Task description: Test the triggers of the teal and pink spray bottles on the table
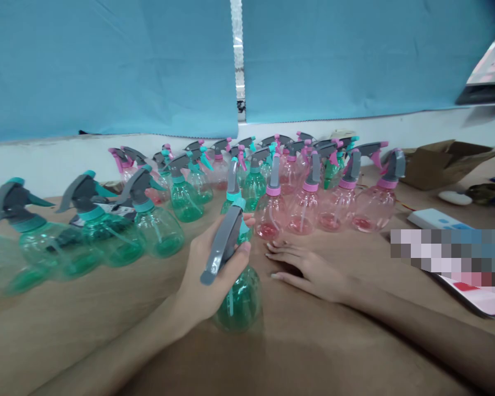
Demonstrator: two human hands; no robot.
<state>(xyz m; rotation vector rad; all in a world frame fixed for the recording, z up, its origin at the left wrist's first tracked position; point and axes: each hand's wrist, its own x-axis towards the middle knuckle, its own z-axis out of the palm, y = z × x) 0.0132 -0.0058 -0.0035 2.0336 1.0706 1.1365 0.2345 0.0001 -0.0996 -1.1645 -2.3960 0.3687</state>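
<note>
Fingers of my left hand (204, 269) are wrapped round the neck of a green spray bottle (239, 305), just below its grey and teal trigger head. That bottle stands upright or nearly so near the table's middle; whether its base touches the wood I cannot tell. My right hand (309, 269) lies palm down on the table with its fingers stretched out, holding nothing. Just beyond its fingertips is a pink spray bottle (271, 217), first in a row of several pink ones. Behind my left hand another green bottle (232, 181) is partly hidden.
Several green spray bottles (159, 234) line the left side, and mixed pink and green ones crowd the back. To the right are an open cardboard box (441, 165), a white and blue box (437, 220) and a partly blurred-out flat item (474, 289). Blue cloth (107, 66) covers the wall.
</note>
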